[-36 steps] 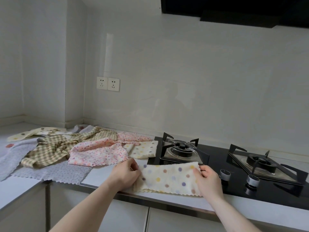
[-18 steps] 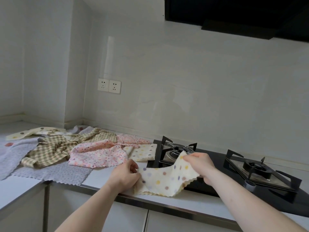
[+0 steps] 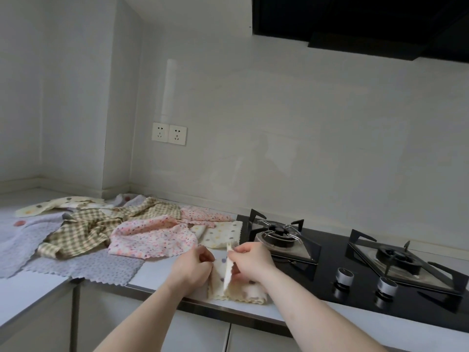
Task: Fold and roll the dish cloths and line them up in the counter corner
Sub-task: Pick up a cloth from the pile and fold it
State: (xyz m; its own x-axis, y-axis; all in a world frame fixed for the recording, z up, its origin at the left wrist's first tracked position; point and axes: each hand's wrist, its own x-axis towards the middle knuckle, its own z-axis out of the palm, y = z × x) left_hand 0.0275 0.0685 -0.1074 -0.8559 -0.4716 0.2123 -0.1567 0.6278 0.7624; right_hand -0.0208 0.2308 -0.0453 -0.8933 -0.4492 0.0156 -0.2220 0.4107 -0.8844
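A cream dish cloth with coloured dots (image 3: pixel 238 292) lies at the counter's front edge, folded over on itself. My left hand (image 3: pixel 193 269) pinches its left end. My right hand (image 3: pixel 251 262) grips the folded-over flap, which stands up between the two hands. Behind them a pile of loose cloths spreads across the counter: a pink flowered cloth (image 3: pixel 152 240), a green checked cloth (image 3: pixel 83 232), a grey dotted cloth (image 3: pixel 83 266), a second cream dotted cloth (image 3: pixel 220 233) and another cream cloth (image 3: pixel 48 205) near the corner.
A black gas hob (image 3: pixel 337 252) with two burners and two knobs (image 3: pixel 344 276) sits directly to the right of my hands. Two wall sockets (image 3: pixel 169 133) are above the pile. A dark range hood (image 3: pixel 360 24) hangs overhead. The counter (image 3: pixel 157 273) turns a corner at left.
My right hand has carried the cloth's right end up and over to the left, halving the cloth. My left hand has kept its hold on the left end.
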